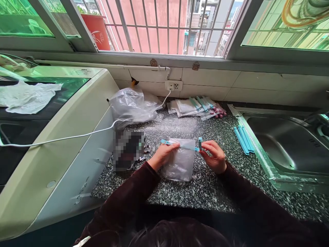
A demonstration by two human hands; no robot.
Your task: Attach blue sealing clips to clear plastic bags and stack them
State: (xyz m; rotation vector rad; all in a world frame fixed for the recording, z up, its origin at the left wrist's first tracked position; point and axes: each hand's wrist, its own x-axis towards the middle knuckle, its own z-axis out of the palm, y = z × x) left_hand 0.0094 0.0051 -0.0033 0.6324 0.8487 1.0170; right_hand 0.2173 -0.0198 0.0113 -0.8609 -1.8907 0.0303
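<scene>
A clear plastic bag [180, 164] hangs or lies just over the counter, its upper part crossed by a light-blue bag clip [189, 147]. My left hand [163, 153] is closed on the bag's upper left, thumb pressing on top near the clip's left end. At the clip's right end, the fingers of my right hand [214, 155] pinch its raised, blue end piece. Several loose blue bag clips [243, 140] lie to the right, beside the sink.
Bags with blue and pink clips [190, 107] are piled by the wall. A crumpled plastic bag [136, 103] and a blurred dark object [128, 151] lie left. A white cable [77, 138] runs to the wall socket [174, 85]. The sink [272, 137] is right, a washing machine [84, 113] left.
</scene>
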